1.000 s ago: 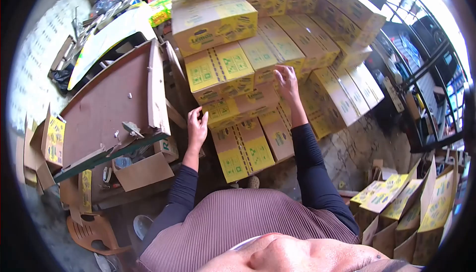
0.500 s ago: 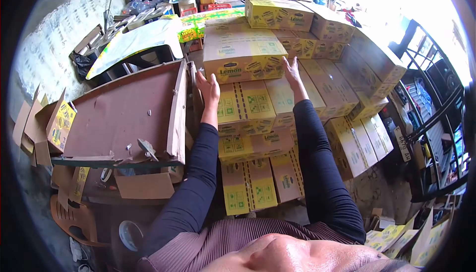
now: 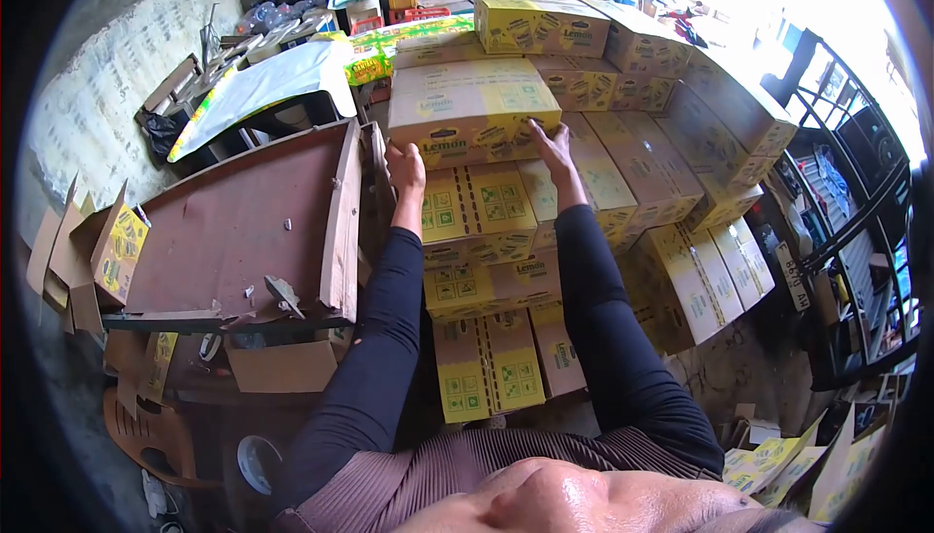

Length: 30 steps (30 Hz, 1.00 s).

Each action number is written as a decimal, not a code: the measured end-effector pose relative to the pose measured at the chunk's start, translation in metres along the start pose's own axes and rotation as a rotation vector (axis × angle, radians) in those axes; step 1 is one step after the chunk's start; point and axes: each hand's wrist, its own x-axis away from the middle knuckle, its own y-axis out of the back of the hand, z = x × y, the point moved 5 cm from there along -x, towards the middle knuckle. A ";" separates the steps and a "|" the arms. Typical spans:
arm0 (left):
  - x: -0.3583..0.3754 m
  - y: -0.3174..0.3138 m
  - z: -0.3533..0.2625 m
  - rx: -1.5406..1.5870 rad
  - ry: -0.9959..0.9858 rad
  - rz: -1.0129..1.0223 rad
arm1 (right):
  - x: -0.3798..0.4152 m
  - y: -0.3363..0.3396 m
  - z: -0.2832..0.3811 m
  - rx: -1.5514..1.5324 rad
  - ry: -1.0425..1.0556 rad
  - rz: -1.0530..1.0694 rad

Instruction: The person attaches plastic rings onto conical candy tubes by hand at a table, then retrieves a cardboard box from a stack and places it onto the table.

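Note:
A yellow and brown lemon carton (image 3: 477, 105) lies on top of the near stack, its printed front facing me. My left hand (image 3: 406, 168) is at the carton's lower left front corner, fingers bent against it. At the lower right front corner, my right hand (image 3: 553, 144) touches the carton with thumb and fingers. Directly beneath is another carton (image 3: 477, 202) with green symbols and a dashed dark strip. Both arms are stretched forward in dark sleeves.
More cartons (image 3: 642, 154) are stacked to the right and behind. A wooden tray-like table (image 3: 224, 231) stands at left, with opened cardboard (image 3: 117, 251) beside it. A dark metal vehicle frame (image 3: 846, 231) is at right. A brown chair (image 3: 146, 436) is lower left.
My right hand has moved left and closed in on the carton's right corner. My left hand has come against its left corner. The carton appears slightly further left in view.

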 end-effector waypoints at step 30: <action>0.225 0.098 -0.031 1.006 0.675 0.656 | 0.253 0.163 -0.014 -0.939 -0.206 0.144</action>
